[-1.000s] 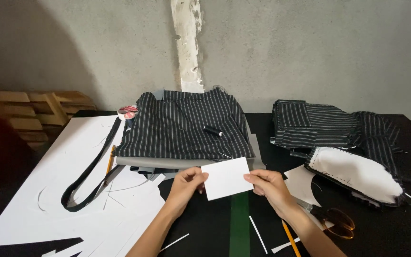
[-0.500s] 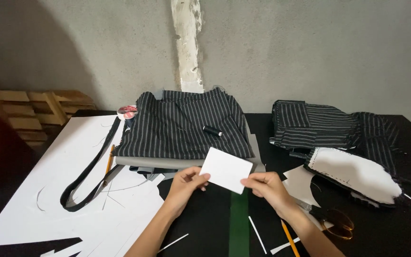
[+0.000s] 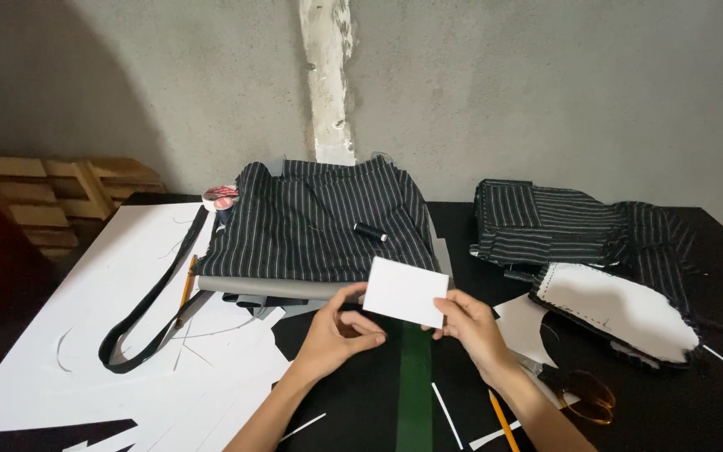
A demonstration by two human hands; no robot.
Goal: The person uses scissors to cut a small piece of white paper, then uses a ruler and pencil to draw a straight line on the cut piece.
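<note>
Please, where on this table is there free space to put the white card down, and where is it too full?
Bare black table shows right of the folded striped cloth, and between the left hand and right hand near the green strip. The white paper sheet is mostly open. Around the striped garment it is crowded.

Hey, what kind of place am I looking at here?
Likely a tailoring or sewing workshop: pinstriped fabric pieces lie on a black table with a spool of black thread, white pattern paper and scissors, against a bare concrete wall.
</note>
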